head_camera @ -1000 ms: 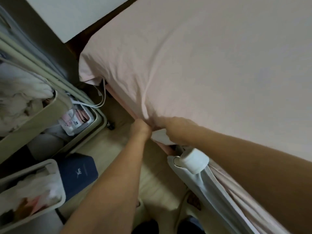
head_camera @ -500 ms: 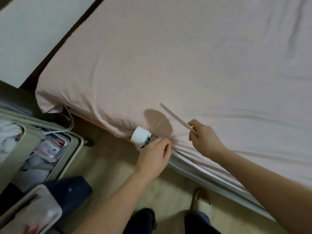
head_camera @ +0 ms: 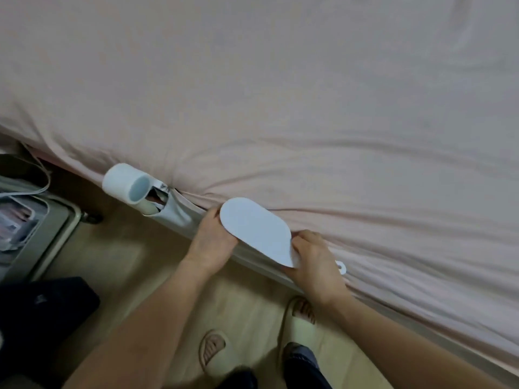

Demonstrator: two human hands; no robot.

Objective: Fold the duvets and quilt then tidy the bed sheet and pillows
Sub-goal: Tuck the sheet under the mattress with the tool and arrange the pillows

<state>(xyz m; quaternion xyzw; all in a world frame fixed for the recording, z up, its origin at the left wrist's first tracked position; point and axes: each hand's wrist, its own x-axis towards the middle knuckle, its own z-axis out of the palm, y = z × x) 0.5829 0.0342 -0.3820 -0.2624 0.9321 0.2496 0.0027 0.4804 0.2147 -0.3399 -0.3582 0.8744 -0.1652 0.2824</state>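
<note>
Head view: a flat white paddle (head_camera: 256, 231) is gripped at its two ends by the left hand (head_camera: 214, 239) and the right hand (head_camera: 316, 261), fingers curled round it. It is held at the near mattress edge, apparently for tucking the pink bed sheet (head_camera: 280, 108) behind the grey side rail (head_camera: 261, 258). No duvets, quilt or pillows are shown.

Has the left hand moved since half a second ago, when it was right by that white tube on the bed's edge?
Yes. The left hand has moved along the bed edge away from the white tube, and now holds the flat white paddle beside the right hand.
</note>
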